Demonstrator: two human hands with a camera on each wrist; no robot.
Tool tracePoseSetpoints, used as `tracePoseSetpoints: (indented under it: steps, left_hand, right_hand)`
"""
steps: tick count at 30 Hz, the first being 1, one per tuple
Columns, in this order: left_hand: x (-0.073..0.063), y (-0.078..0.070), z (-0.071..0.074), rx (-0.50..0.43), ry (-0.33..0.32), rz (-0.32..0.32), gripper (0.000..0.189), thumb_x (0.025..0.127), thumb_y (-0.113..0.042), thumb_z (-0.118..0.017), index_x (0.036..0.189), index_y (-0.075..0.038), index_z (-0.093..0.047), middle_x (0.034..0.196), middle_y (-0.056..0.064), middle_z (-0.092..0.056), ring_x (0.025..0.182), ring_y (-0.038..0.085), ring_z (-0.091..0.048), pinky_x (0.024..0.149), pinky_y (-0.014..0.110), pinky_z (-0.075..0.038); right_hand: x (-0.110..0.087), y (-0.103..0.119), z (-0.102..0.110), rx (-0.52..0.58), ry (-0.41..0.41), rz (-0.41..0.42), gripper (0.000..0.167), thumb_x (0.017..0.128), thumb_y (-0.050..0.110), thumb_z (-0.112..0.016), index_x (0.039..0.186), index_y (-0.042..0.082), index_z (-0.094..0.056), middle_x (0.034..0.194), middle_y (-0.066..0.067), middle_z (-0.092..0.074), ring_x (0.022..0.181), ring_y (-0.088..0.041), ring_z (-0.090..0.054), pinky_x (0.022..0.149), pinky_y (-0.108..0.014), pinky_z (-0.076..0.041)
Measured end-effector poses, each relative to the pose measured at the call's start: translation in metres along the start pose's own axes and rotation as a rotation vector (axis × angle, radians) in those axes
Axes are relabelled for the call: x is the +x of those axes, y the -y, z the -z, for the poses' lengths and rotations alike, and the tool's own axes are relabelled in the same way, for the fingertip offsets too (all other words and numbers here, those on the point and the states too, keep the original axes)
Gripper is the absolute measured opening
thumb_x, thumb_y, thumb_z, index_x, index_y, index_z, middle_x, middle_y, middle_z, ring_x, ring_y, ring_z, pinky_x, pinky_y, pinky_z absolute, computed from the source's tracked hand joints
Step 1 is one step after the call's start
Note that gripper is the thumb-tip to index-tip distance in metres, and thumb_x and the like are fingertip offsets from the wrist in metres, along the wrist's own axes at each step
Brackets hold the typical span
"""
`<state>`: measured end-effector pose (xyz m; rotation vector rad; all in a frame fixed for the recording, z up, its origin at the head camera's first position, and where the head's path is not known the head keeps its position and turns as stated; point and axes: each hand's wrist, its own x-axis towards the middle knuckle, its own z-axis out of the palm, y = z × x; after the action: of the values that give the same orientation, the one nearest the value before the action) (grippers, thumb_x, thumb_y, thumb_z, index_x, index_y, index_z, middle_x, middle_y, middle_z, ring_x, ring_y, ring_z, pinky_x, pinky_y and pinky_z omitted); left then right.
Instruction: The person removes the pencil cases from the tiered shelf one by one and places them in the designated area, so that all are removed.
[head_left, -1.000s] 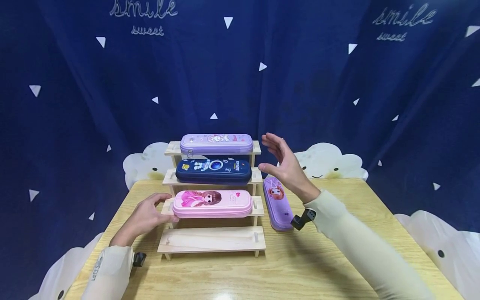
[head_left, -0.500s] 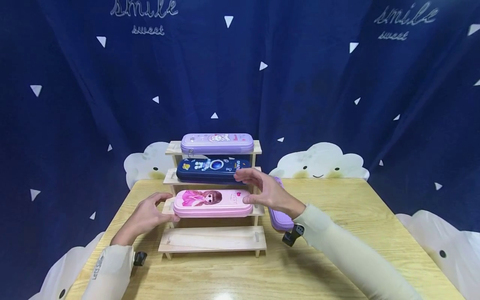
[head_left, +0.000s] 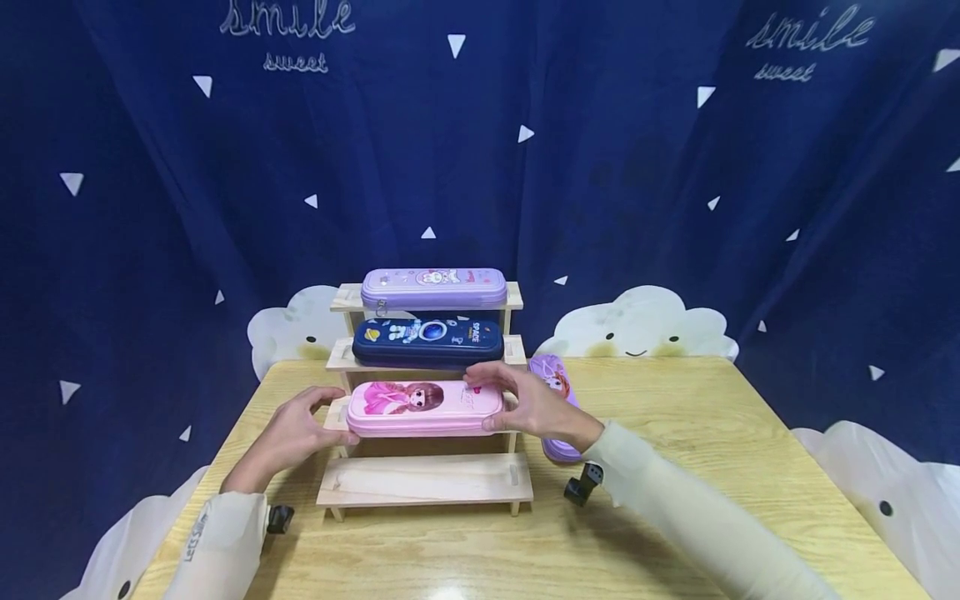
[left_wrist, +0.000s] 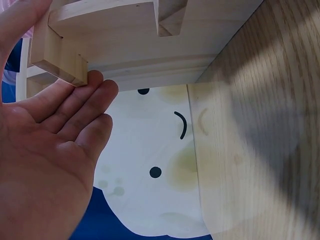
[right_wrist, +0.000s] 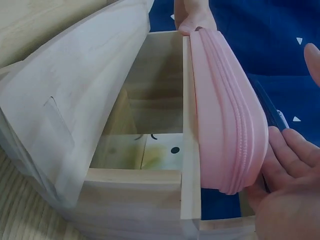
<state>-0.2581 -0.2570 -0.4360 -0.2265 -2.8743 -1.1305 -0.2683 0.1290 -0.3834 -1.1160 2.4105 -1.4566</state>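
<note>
Moved since the earlier frame: my right hand (head_left: 542, 407), dropped from across the navy case (head_left: 420, 340) to the right end of the pink case (head_left: 401, 423). Unmoved: my left hand (head_left: 291, 432), the pink case, the rack (head_left: 423, 481).

Item, pink case. Lies flat, lid up, on the third tier from the top of the wooden rack; picture of a girl on the lid, zip (right_wrist: 235, 125) along the side. Probably light and fairly stiff, the moulded lid holding its shape; smooth and glossy, so likely a little slippery; not fragile, though the lid could dent under a hard pinch. Best hold, I judge: both short ends, below the lid's rim, kept level.

Item, left hand. Thumb at the case's left front corner, fingers by the board's end; whether it grips either, I cannot tell.

Item, right hand. Spans the case's right end, fingers slightly bent; whether they press on it, I cannot tell.

Neighbours: navy case, one tier up; lilac case (head_left: 435, 289), top tier; purple case (head_left: 542, 368), on the worktop (head_left: 675, 433) right of the rack, partly behind my right hand.
</note>
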Motion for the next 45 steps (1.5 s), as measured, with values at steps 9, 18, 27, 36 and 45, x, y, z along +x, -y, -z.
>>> tracePoseSetpoints:
  steps: [9,18,27,36,45]
  left_hand:
    - [0.000,0.000,0.000,-0.001,0.006,0.004,0.088,0.068,-0.045,-0.091,0.138,-0.005,-0.056,0.143,0.019,-0.058,0.137,0.046,-0.048,0.112,0.065,-0.040]
    - [-0.001,0.000,-0.001,-0.005,0.008,-0.015,0.086,0.069,-0.042,-0.091,0.138,-0.004,-0.056,0.143,0.020,-0.058,0.136,0.046,-0.049,0.113,0.064,-0.040]
    - [-0.002,-0.001,0.000,-0.006,0.015,-0.018,0.088,0.070,-0.045,-0.090,0.139,-0.003,-0.055,0.144,0.020,-0.057,0.137,0.046,-0.048,0.113,0.063,-0.040]
    - [-0.001,-0.002,0.001,-0.006,0.005,-0.029,0.085,0.069,-0.042,-0.091,0.137,-0.005,-0.057,0.141,0.019,-0.060,0.134,0.044,-0.051,0.111,0.063,-0.042]
    - [-0.001,-0.001,0.001,0.008,0.013,-0.010,0.086,0.069,-0.044,-0.090,0.138,-0.006,-0.056,0.143,0.018,-0.059,0.136,0.044,-0.049,0.111,0.065,-0.041]
  right_hand:
    - [-0.001,-0.004,-0.004,-0.008,0.005,0.004,0.073,0.078,0.011,-0.081,0.143,0.002,-0.050,0.142,-0.014,-0.061,0.135,-0.031,-0.056,0.118,-0.052,-0.040]
    - [-0.003,-0.010,-0.011,0.001,0.025,-0.034,0.079,0.075,0.012,-0.082,0.146,0.006,-0.049,0.150,-0.011,-0.055,0.140,-0.027,-0.051,0.119,-0.042,-0.038]
    - [-0.001,-0.013,-0.017,-0.082,0.036,-0.026,0.084,0.074,0.022,-0.083,0.148,0.007,-0.047,0.152,-0.009,-0.053,0.135,-0.024,-0.051,0.115,-0.033,-0.037]
    - [-0.001,-0.017,-0.023,-0.050,0.040,-0.092,0.089,0.070,0.017,-0.087,0.149,0.016,-0.047,0.144,-0.003,-0.057,0.119,-0.017,-0.055,0.108,-0.033,-0.041]
    - [-0.002,-0.016,-0.024,-0.061,0.026,-0.144,0.085,0.070,0.022,-0.085,0.147,0.020,-0.050,0.139,0.001,-0.061,0.115,-0.016,-0.057,0.103,-0.036,-0.043]
